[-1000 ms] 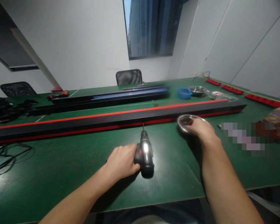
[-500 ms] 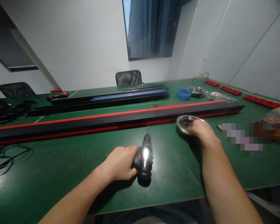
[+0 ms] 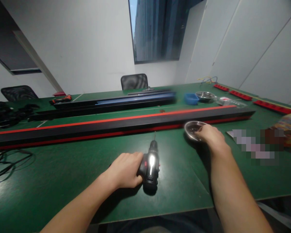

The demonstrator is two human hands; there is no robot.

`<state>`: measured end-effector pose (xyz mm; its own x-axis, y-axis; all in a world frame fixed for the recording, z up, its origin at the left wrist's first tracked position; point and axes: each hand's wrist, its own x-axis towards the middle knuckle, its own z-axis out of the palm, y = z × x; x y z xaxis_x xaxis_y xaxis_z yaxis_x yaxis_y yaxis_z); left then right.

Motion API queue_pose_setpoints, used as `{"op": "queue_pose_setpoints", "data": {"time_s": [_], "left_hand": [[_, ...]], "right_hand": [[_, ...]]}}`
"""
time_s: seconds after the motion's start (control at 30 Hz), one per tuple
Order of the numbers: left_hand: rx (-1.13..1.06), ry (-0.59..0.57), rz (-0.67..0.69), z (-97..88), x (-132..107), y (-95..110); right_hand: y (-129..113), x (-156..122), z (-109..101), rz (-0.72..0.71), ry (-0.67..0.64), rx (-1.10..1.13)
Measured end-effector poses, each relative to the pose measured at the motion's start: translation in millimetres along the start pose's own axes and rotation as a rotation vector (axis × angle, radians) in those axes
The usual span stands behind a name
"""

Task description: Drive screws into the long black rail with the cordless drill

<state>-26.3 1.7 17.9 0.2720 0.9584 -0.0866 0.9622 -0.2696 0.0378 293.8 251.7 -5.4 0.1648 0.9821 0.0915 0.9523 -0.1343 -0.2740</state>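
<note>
My left hand (image 3: 128,170) is wrapped around the handle of a black and silver cordless drill (image 3: 152,165). The drill lies on its side on the green table, its thin bit pointing away from me at the long black bar with red edges (image 3: 126,124). My right hand (image 3: 210,136) reaches into a round metal bowl (image 3: 188,134), its fingers drawn together over small dark pieces inside. Whatever is between those fingertips is hidden. The bowl stands close to the near side of the bar.
Behind the bar are more dark rails (image 3: 111,103), a blue bin (image 3: 191,98), a second metal bowl (image 3: 205,96) and an orange and black power tool (image 3: 60,99). Red strips (image 3: 274,106) line the right side. Black cables (image 3: 12,165) lie at left.
The fingers of my right hand have shifted slightly inside the bowl. My left hand and the drill stay in place; the view has moved a little.
</note>
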Motion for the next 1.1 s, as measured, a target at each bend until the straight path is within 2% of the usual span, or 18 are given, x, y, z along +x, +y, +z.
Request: {"op": "queue_pose_setpoints", "data": {"time_s": [0.1, 0.23, 0.4, 0.8, 0.93, 1.0, 1.1], "left_hand": [[0.001, -0.004, -0.002, 0.0, 0, 0], [0.002, -0.01, -0.003, -0.5, -1, 1], [0.003, -0.023, 0.008, -2.3, -1, 1], [0.005, -0.031, 0.047, -4.7, -2, 1], [0.008, -0.05, 0.032, -6.3, -2, 3], [0.008, -0.053, 0.025, -7.5, -2, 4], [0.01, -0.067, 0.016, -9.4, -2, 5]], "right_hand": [[-9, -6, -14, 0.062, -0.091, -0.041], [-18, -15, -24, 0.011, -0.073, -0.009], [-24, -22, -27, -0.027, 0.007, 0.025], [-24, -23, -27, -0.013, -0.1, -0.05], [-27, -24, -29, -0.019, -0.084, -0.016], [-34, -26, -28, -0.072, -0.028, 0.075], [-53, -35, -19, -0.282, 0.11, 0.303]]}}
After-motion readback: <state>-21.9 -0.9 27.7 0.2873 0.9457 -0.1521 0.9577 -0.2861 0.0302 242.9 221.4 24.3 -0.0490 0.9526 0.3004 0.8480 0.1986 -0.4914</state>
